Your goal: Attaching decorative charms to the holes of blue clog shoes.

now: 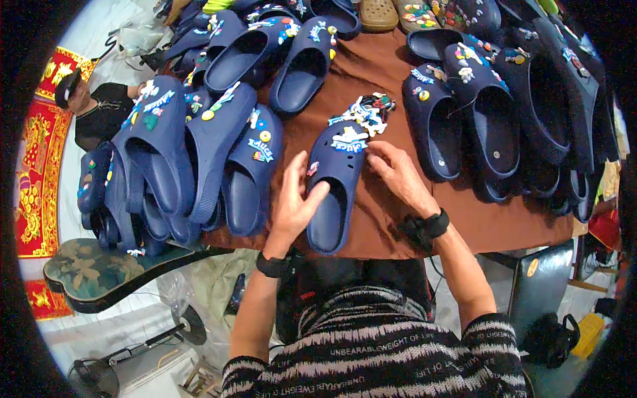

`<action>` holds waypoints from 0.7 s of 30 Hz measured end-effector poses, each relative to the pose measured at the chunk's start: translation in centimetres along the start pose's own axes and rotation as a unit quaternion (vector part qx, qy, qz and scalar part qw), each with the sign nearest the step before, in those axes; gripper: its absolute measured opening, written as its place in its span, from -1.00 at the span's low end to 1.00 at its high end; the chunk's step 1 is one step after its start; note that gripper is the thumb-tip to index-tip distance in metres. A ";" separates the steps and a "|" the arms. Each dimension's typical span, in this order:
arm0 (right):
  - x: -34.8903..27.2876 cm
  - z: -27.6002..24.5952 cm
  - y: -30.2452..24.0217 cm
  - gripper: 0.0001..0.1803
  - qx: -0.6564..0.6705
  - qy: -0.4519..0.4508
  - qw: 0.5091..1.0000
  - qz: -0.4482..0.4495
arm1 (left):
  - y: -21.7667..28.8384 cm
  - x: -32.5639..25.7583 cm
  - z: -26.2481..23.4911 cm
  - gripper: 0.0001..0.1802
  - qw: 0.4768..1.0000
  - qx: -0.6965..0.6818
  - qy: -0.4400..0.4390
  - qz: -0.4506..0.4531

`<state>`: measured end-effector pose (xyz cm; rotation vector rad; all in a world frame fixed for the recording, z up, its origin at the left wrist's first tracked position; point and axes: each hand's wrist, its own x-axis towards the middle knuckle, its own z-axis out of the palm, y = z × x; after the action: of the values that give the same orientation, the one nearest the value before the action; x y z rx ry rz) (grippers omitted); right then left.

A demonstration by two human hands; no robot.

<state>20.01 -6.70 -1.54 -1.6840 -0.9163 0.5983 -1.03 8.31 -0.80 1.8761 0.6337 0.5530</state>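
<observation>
A navy blue clog (333, 176) lies on the brown cloth in front of me, toe pointing away, with a lettered charm and a small pink one on its perforated upper. Beyond its toe, partly overlapping it, is a loose heap of small charms (373, 114), mostly white, blue and red. My left hand (295, 202) is at the clog's left side, fingers stretched forward and thumb spread over the rim of the foot opening. Close to the upper's right edge is my right hand (400, 176), fingers bent and apart, with nothing visible in them.
Navy clogs with charms are piled at the left (156, 149) and stand in rows at the right (488, 132). A tan clog (379, 14) is at the far edge. Brown cloth (464, 219) covers the table. A patterned stool (99, 268) stands lower left; another person (103, 109) is beyond the pile.
</observation>
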 end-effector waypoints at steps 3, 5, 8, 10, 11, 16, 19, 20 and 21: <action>-0.4 0.6 -0.1 -0.54 -0.049 0.003 0.999 -0.022 | 0.7 -0.7 1.4 -0.31 0.995 0.075 0.002 0.070; -1.5 0.5 -1.0 -0.52 -0.063 -0.013 0.998 -0.006 | 0.7 -1.3 1.5 -0.37 0.992 0.090 0.023 0.087; -3.1 -0.4 -2.7 -0.52 -0.042 -0.036 0.998 0.019 | 2.4 -3.7 2.2 -0.39 0.993 0.075 0.052 0.078; -4.0 -0.4 -3.2 -0.57 -0.016 0.035 0.999 -0.010 | 2.4 -4.5 2.9 -0.36 0.992 0.085 0.060 0.072; -4.3 -0.3 -3.0 -0.57 -0.020 0.032 0.999 -0.010 | 2.1 -5.1 3.5 -0.36 0.992 0.081 0.063 0.070; -5.9 0.8 -2.8 -0.62 -0.194 0.064 0.970 -0.133 | 1.4 -5.9 4.5 -0.28 0.995 0.080 0.039 0.050; -6.3 1.4 -2.7 -0.59 -0.221 0.076 0.964 -0.129 | 1.4 -5.8 4.5 -0.27 0.993 0.098 0.039 0.053; -6.3 1.4 -2.8 -0.60 -0.217 0.071 0.967 -0.114 | 1.5 -5.8 4.5 -0.27 0.992 0.102 0.041 0.054; -6.3 1.4 -2.8 -0.61 -0.212 0.067 0.970 -0.100 | 1.4 -5.8 4.4 -0.27 0.993 0.101 0.042 0.051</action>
<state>14.54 -10.64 0.37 -1.9493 -1.1553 0.1521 -2.37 1.00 -1.58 2.0936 0.6714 0.6576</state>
